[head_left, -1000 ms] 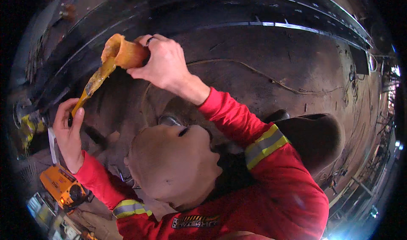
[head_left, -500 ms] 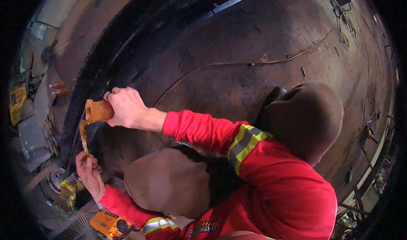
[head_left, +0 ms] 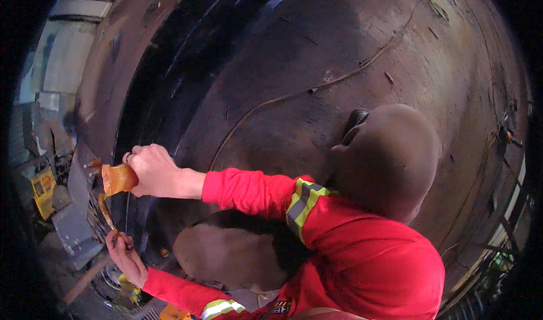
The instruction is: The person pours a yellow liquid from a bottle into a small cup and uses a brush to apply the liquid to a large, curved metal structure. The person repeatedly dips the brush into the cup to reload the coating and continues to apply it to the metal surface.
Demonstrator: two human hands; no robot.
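Orange roll of tape (head_left: 117, 178) sits gripped in your right hand (head_left: 151, 170), fingers curled tight around it. Your left hand (head_left: 125, 256), nearer and lower, pinches the tape strip (head_left: 105, 212) hanging off it.

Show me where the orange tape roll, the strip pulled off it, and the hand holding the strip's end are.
orange tape roll (head_left: 119, 178), head view, on its outer side.
tape strip (head_left: 105, 210), head view, midway along its hanging length.
left hand (head_left: 125, 256), head view, on the back of the hand.

yellow tool (head_left: 172, 313) at bottom edge, mostly cut off
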